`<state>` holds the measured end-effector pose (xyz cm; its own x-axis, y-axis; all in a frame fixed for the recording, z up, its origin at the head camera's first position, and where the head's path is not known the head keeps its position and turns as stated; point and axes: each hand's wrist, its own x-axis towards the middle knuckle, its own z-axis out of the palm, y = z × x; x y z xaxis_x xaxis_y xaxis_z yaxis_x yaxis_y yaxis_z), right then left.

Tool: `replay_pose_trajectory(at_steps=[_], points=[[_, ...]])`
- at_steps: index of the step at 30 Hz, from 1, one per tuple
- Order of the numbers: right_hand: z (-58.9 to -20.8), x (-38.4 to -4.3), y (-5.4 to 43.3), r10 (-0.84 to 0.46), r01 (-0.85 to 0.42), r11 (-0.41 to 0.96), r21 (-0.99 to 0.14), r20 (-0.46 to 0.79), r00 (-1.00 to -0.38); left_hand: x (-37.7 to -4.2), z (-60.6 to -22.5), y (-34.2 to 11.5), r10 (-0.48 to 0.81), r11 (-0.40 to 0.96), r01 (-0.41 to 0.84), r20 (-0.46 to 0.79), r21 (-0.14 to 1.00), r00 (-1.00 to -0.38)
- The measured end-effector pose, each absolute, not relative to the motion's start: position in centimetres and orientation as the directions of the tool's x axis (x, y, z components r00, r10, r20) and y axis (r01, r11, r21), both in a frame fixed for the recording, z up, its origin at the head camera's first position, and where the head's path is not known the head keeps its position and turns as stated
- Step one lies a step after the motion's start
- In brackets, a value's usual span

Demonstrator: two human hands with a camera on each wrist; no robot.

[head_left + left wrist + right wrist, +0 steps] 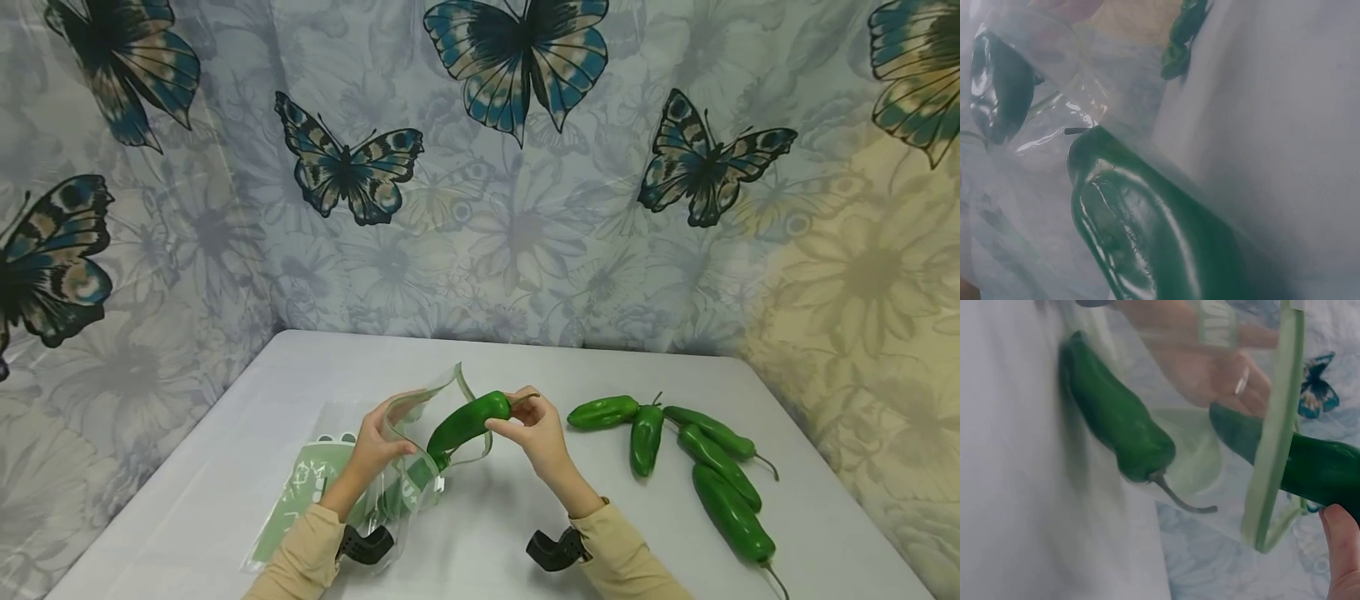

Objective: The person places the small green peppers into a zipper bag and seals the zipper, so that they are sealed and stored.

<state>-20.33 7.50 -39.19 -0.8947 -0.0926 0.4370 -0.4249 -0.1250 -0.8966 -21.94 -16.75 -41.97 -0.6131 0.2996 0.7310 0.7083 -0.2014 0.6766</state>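
Held pepper: it was at the mouth of the clear bag, with its tip already inside and its stem end outside.
Far left: a green-printed packet, clear at its edge, lay flat on the white surface, partly under the left arm.
Left hand: its fingers were set wide and held the rim of the bag, the thumb on the near side and the other fingers on the far side.
Clear bag: it was tilted, and its pale green rim stood open toward the right hand.
Pepper inside: another green pepper, with a curved stem, was low in the bag; the right wrist view showed it through the clear wall.
Right hand: its fingers were narrow and pinched the held pepper near the stem.
Right side: five loose peppers lay on the surface, well apart from the bag. Two were close together on the left of this group; three lay slanting farther right, and I cannot tell whether all of these touched.
Across the back: a pale flowered cloth with printed butterflies was hanging.
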Motion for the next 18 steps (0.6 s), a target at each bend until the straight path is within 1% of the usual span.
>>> replay_pose_trajectory(at_steps=[3, 7, 12, 18], points=[[-39.4, -20.2, 7.1, -0.080, -0.432, -0.122, -0.894, 0.443, -0.893, -22.0, -42.1, -16.7, 0.296, -0.206, 0.722, 0.745, 0.661, -0.598], [-39.3, -20.2, 6.5, -0.083, -0.443, -0.125, -0.888, 0.454, -0.887, -22.1, -42.2, -16.8, 0.296, -0.185, 0.729, 0.745, 0.659, -0.598], [-38.9, -20.5, 5.6, -0.088, -0.428, -0.096, -0.899, 0.436, -0.896, -22.2, -42.3, -17.0, 0.308, -0.181, 0.728, 0.741, 0.661, -0.596], [-37.3, -19.5, 4.7, -0.146, -0.456, -0.037, -0.889, 0.456, -0.878, -22.2, -42.2, -16.8, 0.304, -0.196, 0.731, 0.750, 0.653, -0.588]])
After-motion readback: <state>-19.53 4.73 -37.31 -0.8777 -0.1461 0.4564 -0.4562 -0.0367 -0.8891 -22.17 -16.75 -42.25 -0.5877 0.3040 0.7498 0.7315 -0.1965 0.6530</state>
